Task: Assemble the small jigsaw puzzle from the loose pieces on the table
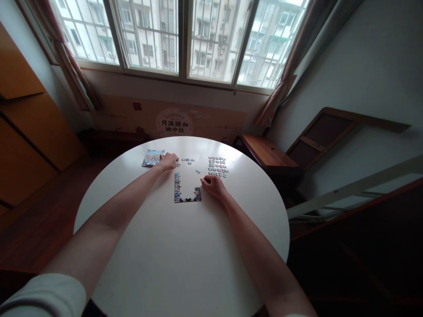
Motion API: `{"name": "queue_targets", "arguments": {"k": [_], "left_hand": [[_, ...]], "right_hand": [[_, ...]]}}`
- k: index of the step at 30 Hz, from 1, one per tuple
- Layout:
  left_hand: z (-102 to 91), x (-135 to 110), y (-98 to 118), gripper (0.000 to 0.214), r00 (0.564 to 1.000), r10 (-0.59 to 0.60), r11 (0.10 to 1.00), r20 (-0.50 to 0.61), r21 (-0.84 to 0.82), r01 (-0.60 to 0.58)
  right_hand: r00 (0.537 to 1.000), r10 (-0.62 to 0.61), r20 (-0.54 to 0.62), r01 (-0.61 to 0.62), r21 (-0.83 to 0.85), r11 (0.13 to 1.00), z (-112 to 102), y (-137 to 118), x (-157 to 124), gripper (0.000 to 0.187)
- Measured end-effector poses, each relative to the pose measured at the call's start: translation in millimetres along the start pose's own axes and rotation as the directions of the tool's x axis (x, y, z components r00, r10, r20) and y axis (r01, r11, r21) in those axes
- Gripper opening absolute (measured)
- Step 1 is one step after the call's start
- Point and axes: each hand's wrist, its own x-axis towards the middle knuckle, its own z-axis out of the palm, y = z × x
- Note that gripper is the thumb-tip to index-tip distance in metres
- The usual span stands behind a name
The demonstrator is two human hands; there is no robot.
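A partly joined jigsaw puzzle (176,187) lies on the white round table (185,246), its pieces forming a U of left side, bottom and short right side. Just right of the puzzle's right side is my right hand (214,185), fingers curled together in a pinch. My left hand (169,161) rests above the puzzle's upper left, closed, beside a colourful packet (152,158) and a few loose puzzle pieces (187,160). Whatever either hand's fingertips hold is too small to make out. One loose piece (198,171) lies between the hands.
Rows of loose pieces (217,166) are laid out beyond my right hand. A wooden side table (269,150) stands past the table's far right edge. Behind the table, a printed cardboard panel (211,118) leans under the barred window (152,35).
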Motion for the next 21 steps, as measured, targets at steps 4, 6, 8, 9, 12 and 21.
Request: {"name": "queue_targets", "arguments": {"k": [4, 6, 8, 9, 12, 21], "left_hand": [[4.6, -2.6, 7.5, 0.015, 1.000, -0.014, 1.000, -0.006, -0.027, 0.014], [6.6, -2.3, 9.7, 0.015, 0.998, -0.061, 0.998, -0.006, -0.034, 0.061], [7.5, -1.1, 10.7, 0.014, 0.996, -0.092, 0.995, -0.004, -0.045, 0.092], [7.3, -0.6, 11.1, 0.014, 0.996, -0.091, 0.995, -0.002, -0.051, 0.091], [4.8, -1.2, 14.0, 0.013, 0.998, -0.058, 0.996, -0.004, -0.063, 0.058], [-6.8, -25.1, 50.1, 0.020, 0.988, -0.088, 0.993, 0.131, 0.088, 0.076]], "right_hand": [[1.000, -0.002, -0.007, 0.002, 0.003, 1.000, 0.0, -0.1, 0.2, 0.033], [1.000, -0.001, -0.006, 0.001, 0.002, 1.000, 0.1, 0.1, 0.2, 0.033], [1.000, -0.001, -0.006, 0.001, 0.001, 1.000, 0.0, 0.0, 0.0, 0.033], [1.000, -0.001, -0.006, 0.001, 0.001, 1.000, -0.2, -0.3, -0.1, 0.033], [1.000, 0.003, -0.007, -0.003, -0.001, 1.000, -1.0, -1.1, -0.3, 0.034], [1.000, -0.003, -0.012, 0.003, -0.013, 1.000, 1.4, 0.9, 1.5, 0.034]]}}
